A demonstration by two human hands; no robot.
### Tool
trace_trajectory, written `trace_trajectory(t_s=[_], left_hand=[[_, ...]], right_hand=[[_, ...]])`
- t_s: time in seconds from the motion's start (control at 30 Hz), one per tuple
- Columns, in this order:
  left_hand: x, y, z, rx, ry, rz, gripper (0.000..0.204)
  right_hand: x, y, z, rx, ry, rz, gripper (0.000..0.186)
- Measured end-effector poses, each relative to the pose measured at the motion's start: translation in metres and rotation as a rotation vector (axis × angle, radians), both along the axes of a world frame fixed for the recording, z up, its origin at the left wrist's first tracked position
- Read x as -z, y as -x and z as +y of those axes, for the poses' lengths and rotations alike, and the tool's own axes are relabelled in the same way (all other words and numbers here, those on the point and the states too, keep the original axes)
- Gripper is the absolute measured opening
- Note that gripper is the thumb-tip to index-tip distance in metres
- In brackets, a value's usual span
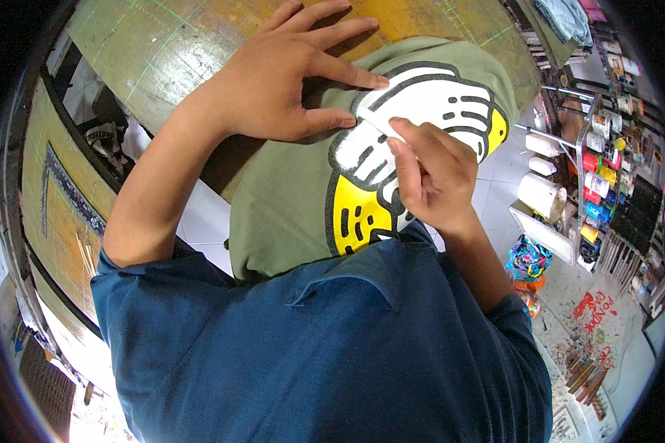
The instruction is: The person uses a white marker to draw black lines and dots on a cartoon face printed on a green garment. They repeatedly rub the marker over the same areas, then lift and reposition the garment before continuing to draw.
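Observation:
An olive-green cloth [284, 192] lies over the table and hangs down toward my body. It carries a large print [428, 96] of white, yellow and black cartoon shapes. My left hand [270, 85] lies spread at the print's left edge, thumb and index fingertip on the cloth, the other fingers over the table. Pinched in my right hand [443, 173] is a small white stick-like piece [379, 122]. Its tip touches the white part of the print, close to my left thumb. Its exact kind is unclear, since my fingers cover one end.
The worn table [192, 44] bears green grid lines. On the right, a metal rack [580, 140] stands near several paint containers [598, 184] and a white bucket [541, 194]. Another board [70, 199] with a dark angled ruler [74, 192] is at the left.

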State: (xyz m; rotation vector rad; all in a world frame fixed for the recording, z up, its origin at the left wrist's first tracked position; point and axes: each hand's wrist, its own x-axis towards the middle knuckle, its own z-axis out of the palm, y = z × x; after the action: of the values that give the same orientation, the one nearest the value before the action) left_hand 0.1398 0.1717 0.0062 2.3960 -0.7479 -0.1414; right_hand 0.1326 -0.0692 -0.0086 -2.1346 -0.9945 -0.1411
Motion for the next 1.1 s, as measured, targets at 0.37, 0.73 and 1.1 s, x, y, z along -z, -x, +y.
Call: trace_trajectory(t_s=[0.37,0.73,1.1], left_hand=[[0.0005,-0.0002,-0.0013,-0.009,-0.011,-0.021,0.049],[0.0002,0.0004,-0.0019,0.002,-0.005,-0.029,0.049],[-0.0010,-0.0013,-0.0033,-0.002,-0.012,0.016,0.049]], right_hand=[[0.0035,-0.0021,-0.0005,0.018,-0.031,-0.044,0.019],[0.0040,-0.0032,-0.0020,0.008,-0.023,-0.001,0.019],[0.0029,-0.0032,-0.0009,0.045,-0.026,0.009,0.023]])
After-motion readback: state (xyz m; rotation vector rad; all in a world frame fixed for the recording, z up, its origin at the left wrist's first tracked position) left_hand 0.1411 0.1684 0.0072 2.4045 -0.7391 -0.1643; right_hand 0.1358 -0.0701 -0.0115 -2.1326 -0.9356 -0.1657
